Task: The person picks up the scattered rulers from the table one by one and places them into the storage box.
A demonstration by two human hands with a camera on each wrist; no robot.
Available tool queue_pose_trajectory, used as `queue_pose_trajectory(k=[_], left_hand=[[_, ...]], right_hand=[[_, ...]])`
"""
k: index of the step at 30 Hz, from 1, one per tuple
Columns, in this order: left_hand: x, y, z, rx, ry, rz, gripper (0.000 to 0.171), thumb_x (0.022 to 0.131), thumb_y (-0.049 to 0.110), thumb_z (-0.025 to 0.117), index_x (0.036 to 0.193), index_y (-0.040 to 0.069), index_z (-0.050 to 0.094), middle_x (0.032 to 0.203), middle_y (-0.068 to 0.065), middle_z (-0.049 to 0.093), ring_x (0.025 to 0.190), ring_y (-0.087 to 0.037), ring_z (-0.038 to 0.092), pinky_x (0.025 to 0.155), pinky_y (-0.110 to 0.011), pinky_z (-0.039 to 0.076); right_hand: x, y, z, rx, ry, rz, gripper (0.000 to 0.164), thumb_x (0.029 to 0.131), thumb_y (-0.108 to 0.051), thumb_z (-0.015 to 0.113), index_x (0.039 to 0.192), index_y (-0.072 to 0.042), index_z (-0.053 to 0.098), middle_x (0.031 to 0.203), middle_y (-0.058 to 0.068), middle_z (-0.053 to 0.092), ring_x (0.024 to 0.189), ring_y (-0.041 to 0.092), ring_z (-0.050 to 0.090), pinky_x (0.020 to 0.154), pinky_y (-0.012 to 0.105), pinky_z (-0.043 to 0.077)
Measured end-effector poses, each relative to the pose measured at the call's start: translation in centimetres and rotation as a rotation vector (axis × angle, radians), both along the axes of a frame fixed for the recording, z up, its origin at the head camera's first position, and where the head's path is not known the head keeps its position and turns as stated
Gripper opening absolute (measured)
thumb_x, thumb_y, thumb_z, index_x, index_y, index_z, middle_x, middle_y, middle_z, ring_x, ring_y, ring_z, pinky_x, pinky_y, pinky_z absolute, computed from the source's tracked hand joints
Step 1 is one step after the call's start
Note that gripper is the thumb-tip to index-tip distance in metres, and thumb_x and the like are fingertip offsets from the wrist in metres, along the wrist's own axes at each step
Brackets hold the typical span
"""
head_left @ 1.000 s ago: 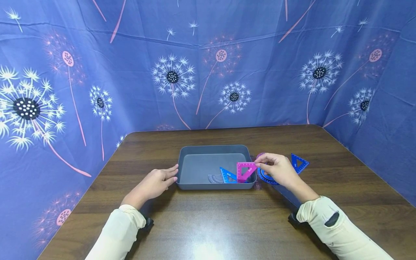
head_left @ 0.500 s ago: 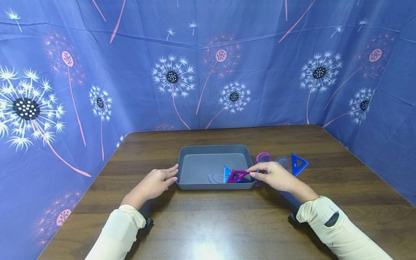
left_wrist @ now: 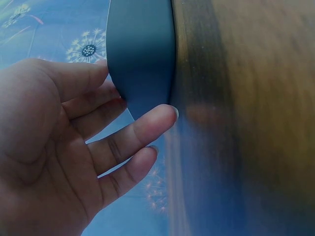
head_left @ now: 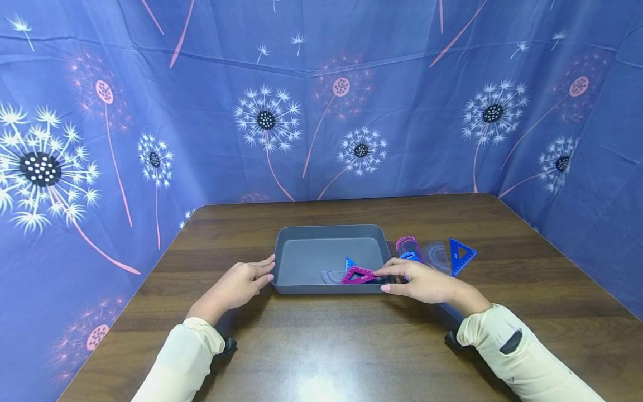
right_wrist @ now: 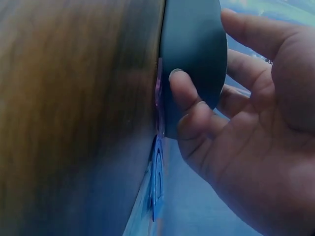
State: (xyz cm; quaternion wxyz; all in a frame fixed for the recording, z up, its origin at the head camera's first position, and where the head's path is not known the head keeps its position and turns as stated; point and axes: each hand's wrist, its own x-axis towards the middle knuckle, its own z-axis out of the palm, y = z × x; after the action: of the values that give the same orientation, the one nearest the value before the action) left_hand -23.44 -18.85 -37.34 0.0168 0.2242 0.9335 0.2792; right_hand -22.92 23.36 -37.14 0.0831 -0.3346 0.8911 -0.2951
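A grey rectangular tray (head_left: 311, 251) stands on the wooden table. With fingers extended, my left hand (head_left: 243, 282) touches its left end; in the left wrist view the fingertips meet the tray's wall (left_wrist: 140, 44). My right hand (head_left: 422, 281) reaches over the near right corner, index finger at the right tip of a pink set square (head_left: 366, 278) and thumb (head_left: 386, 288) apart from it at the near rim. The set square lies low in the tray, partly over a light blue set square (head_left: 349, 263). A clear protractor (head_left: 329, 274) is left of them.
Right of the tray lie a pink protractor (head_left: 406, 240), a blue protractor (head_left: 409, 256), a clear protractor (head_left: 435, 254) and a dark blue set square (head_left: 455, 260). Blue dandelion-print cloth (head_left: 311, 84) hangs behind and beside the table (head_left: 321, 335).
My right hand has moved left and down into the tray's near right corner. The pink set square has gone from upright to lying low, and the thumb has come away. My left hand has stayed put.
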Motion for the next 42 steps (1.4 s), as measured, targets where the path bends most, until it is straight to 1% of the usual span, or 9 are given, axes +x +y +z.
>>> queue_pose_trajectory(k=[3, 6, 12, 15, 24, 33, 42], left_hand=[[-0.01, 0.0, -0.04, -0.001, 0.006, -0.003, 0.041, 0.101, 0.018, 0.06, 0.139, 0.002, 0.057, 0.151, -0.007, 0.045, 0.049, -0.009, 0.051, 0.048, -0.027, 0.042], [0.01, 0.01, -0.03, -0.003, 0.008, 0.0, 0.04, 0.101, 0.018, 0.06, 0.138, 0.003, 0.057, 0.151, -0.007, 0.046, 0.049, -0.008, 0.051, 0.048, -0.026, 0.041], [0.04, -0.08, -0.05, -0.006, 0.016, 0.001, 0.041, 0.101, 0.018, 0.06, 0.138, 0.002, 0.057, 0.151, -0.007, 0.046, 0.049, -0.008, 0.051, 0.048, -0.026, 0.041], [0.04, -0.09, -0.08, -0.003, 0.006, 0.009, 0.041, 0.101, 0.019, 0.06, 0.138, 0.003, 0.057, 0.151, -0.005, 0.046, 0.049, -0.008, 0.051, 0.049, -0.026, 0.042], [0.11, -0.03, -0.04, 0.01, 0.002, 0.004, 0.041, 0.101, 0.018, 0.06, 0.139, 0.002, 0.057, 0.152, -0.006, 0.045, 0.05, -0.009, 0.051, 0.049, -0.027, 0.042], [0.14, 0.0, 0.04, 0.014, -0.007, 0.005, 0.041, 0.101, 0.019, 0.06, 0.139, 0.003, 0.057, 0.151, -0.005, 0.046, 0.05, -0.009, 0.052, 0.05, -0.026, 0.043], [0.06, 0.0, -0.08, 0.017, 0.004, -0.009, 0.041, 0.101, 0.018, 0.06, 0.138, 0.001, 0.057, 0.151, -0.008, 0.046, 0.05, -0.009, 0.052, 0.049, -0.027, 0.043]], right_hand=[[0.06, -0.1, -0.15, 0.005, -0.024, 0.022, 0.048, 0.098, -0.037, 0.063, 0.138, -0.009, 0.061, 0.12, 0.004, 0.057, 0.08, 0.011, 0.052, 0.067, 0.024, 0.046], [0.15, -0.21, -0.21, 0.015, -0.028, 0.044, 0.047, 0.098, -0.034, 0.064, 0.136, -0.007, 0.061, 0.121, 0.004, 0.055, 0.076, 0.009, 0.052, 0.065, 0.024, 0.046], [0.33, -0.41, -0.3, 0.037, -0.019, 0.062, 0.042, 0.097, -0.034, 0.065, 0.13, -0.007, 0.065, 0.122, 0.001, 0.053, 0.078, 0.006, 0.052, 0.071, 0.024, 0.047], [0.41, -0.46, -0.3, 0.035, -0.025, 0.061, 0.041, 0.097, -0.034, 0.066, 0.128, -0.007, 0.066, 0.122, 0.001, 0.053, 0.078, 0.006, 0.052, 0.072, 0.024, 0.047], [0.48, -0.4, -0.23, 0.029, -0.004, 0.074, 0.042, 0.098, -0.033, 0.065, 0.129, -0.004, 0.065, 0.121, 0.002, 0.054, 0.078, 0.006, 0.052, 0.071, 0.024, 0.047], [0.44, -0.35, -0.29, 0.041, -0.032, 0.059, 0.046, 0.098, -0.036, 0.065, 0.133, -0.006, 0.063, 0.124, 0.001, 0.053, 0.079, 0.007, 0.051, 0.071, 0.024, 0.046], [0.4, -0.33, -0.33, 0.042, -0.03, 0.057, 0.046, 0.097, -0.035, 0.065, 0.133, -0.006, 0.063, 0.123, 0.0, 0.053, 0.078, 0.006, 0.051, 0.07, 0.024, 0.046]])
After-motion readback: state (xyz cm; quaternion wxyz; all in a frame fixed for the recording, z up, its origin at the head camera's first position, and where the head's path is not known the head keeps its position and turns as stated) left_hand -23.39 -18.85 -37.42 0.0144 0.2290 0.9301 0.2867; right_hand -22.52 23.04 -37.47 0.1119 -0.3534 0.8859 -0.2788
